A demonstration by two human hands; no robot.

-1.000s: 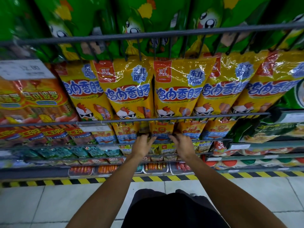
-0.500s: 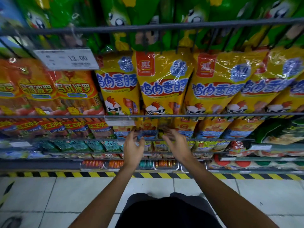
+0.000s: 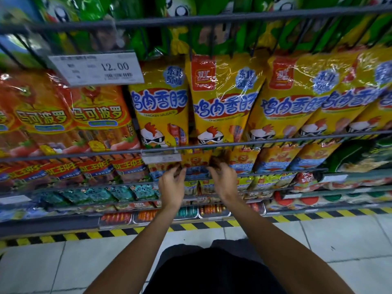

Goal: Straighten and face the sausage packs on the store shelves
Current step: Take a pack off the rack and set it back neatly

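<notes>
The person is reaching both hands to one small yellow pack with a lion on it. This lion pack is sitting just under the small white tag on the shelf rail, a little to the tag's right. The pack is standing tall, with its long side going up and down.

The left hand is touching the pack's left edge, right below the tag. The right hand is touching the pack's right edge, farther from the tag. The pack is sitting between the two hands, a bit above them. Both hands are about as near to it as each other. The fingertips are curling in at the pack's sides, and it looks like they are pinching it, but they are blurry, so that is my guess.

I think the next move is turning or pushing the pack so its front is looking out.

Counting now: two hands. In the row above the tag, about five big yellow chicken packs are hanging. In the lion row right of the tag, about five packs are showing. Left of the tag, about four red packs are standing.
</notes>
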